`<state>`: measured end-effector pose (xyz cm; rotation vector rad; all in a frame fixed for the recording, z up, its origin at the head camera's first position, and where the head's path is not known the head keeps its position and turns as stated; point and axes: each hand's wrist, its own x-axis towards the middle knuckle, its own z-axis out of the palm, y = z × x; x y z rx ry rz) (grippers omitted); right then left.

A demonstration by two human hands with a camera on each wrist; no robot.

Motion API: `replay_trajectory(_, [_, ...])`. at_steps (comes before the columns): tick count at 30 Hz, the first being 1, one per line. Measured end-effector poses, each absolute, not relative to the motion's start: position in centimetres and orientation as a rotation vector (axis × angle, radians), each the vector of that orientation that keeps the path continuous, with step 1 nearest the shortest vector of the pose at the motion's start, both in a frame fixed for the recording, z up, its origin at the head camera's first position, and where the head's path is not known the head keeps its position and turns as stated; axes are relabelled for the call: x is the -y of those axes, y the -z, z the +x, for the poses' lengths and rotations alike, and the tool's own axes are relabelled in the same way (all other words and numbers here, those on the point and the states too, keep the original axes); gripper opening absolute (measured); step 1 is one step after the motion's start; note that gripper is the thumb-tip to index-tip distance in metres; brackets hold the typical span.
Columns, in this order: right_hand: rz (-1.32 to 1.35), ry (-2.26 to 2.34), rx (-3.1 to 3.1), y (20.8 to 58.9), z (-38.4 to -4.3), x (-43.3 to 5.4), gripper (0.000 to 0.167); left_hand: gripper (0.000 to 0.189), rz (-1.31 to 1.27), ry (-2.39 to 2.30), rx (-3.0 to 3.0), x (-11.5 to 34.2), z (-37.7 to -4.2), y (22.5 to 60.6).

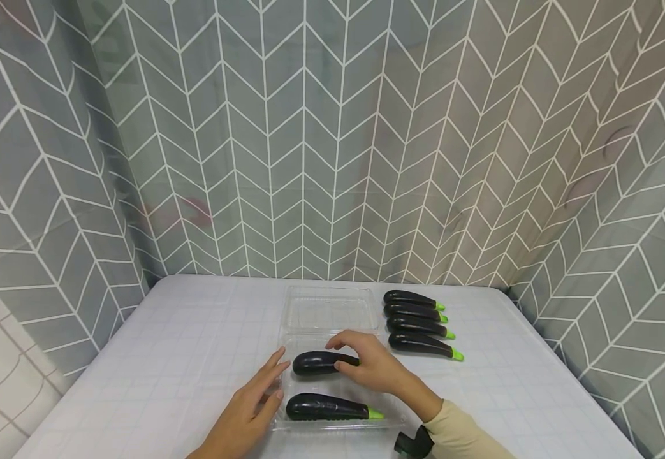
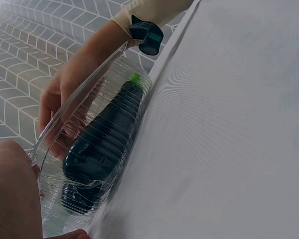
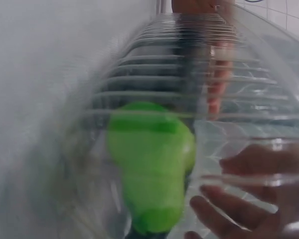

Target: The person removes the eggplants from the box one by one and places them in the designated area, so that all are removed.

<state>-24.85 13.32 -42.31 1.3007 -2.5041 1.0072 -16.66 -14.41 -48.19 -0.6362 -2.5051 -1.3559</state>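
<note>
A clear plastic clamshell container (image 1: 392, 403) lies unfolded on the table, its lid (image 1: 332, 312) laid back behind the base. Along the front of the base lies one dark eggplant (image 1: 326, 407), green stem end pointing right. Behind it is a second eggplant (image 1: 312, 363), its stem end hidden under my right hand (image 1: 375, 364). The right thumb and fingers curl around that end from either side. My left hand (image 1: 246, 408) rests at the container's left edge, fingers extended. In the left wrist view, the front eggplant (image 2: 102, 134) shows through the ribbed wall.
Four-sided patterned curtains are not all in view, but a grey chevron curtain (image 1: 309, 159) hangs behind the table (image 1: 194, 331). Several more eggplants (image 1: 421, 343) lie in a column to the right of the lid, green ends to the right.
</note>
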Motion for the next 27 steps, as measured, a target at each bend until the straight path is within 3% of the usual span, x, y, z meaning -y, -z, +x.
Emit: replay_trajectory(27, [1.327,-0.905,2.582,43.27,-24.94,-12.93,0.040,0.046,-0.648,1.347,2.497,14.34,-16.65,48.14])
